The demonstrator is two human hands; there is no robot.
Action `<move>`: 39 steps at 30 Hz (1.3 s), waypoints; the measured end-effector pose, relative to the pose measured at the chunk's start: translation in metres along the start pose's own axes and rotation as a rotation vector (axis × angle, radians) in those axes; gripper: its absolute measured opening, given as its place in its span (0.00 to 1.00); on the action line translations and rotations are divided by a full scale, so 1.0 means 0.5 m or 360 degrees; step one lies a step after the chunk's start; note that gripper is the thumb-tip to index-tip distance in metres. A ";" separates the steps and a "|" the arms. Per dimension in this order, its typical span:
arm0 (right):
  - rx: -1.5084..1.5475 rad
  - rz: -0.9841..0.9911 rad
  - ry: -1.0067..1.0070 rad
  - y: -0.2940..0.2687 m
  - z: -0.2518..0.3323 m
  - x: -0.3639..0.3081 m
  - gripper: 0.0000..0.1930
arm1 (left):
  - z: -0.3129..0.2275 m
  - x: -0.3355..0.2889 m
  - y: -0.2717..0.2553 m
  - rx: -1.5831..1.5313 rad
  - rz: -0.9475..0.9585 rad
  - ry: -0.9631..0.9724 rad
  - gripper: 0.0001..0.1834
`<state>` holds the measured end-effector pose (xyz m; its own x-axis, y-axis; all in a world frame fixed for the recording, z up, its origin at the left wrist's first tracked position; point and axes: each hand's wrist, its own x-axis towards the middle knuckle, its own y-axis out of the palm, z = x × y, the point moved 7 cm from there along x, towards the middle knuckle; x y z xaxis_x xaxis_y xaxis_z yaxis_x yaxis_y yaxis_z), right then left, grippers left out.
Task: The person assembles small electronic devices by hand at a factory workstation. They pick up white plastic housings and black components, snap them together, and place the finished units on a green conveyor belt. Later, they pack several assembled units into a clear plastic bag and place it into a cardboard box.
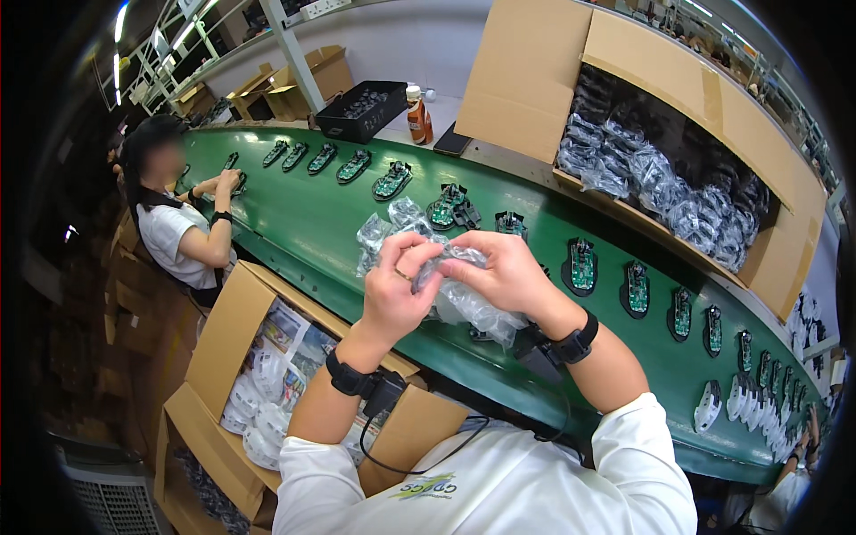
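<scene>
Above the green belt, my left hand (399, 283) and my right hand (504, 270) come together with fingers closed on a crumpled clear plastic bag (481, 312). Its bunched film spreads beyond both hands. What is inside the bag cannot be made out. More clear wrapping (379, 236) shows just beyond my left fingers. Past my fingertips, a black base with a green circuit board (448, 209) lies on the belt. Another such board (510, 223) is partly covered behind my right hand.
A green conveyor belt (294, 201) carries a row of similar boards. An open carton (704, 178) of bagged dark parts stands at the back right. White shells fill a carton (234, 299) at left. A black tray (361, 111), a bottle (418, 116) and a co-worker (178, 214) are farther off.
</scene>
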<state>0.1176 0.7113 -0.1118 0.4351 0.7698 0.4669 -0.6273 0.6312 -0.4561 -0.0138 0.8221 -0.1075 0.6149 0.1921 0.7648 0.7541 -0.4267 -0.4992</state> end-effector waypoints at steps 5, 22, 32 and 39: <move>0.0231 -0.0092 0.0101 -0.041 -0.025 0.005 0.15 | 0.078 -0.034 0.020 -0.1353 0.0058 -0.0663 0.21; -0.0179 -0.0091 -0.0012 -0.146 -0.001 0.025 0.08 | 0.050 0.056 -0.003 -0.0546 0.0266 -0.0511 0.04; -0.0411 0.0056 -0.0129 -0.184 0.030 -0.001 0.09 | 0.055 0.069 0.009 -0.0915 0.0546 -0.0858 0.02; -0.0420 0.0028 -0.0101 -0.178 0.010 -0.020 0.09 | 0.007 0.086 0.035 -0.0295 0.0754 -0.0608 0.02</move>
<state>0.1659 0.6470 -0.0719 0.3791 0.7785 0.5003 -0.4407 0.6272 -0.6421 0.0264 0.8259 -0.0848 0.9368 0.2321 0.2619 0.3487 -0.6819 -0.6430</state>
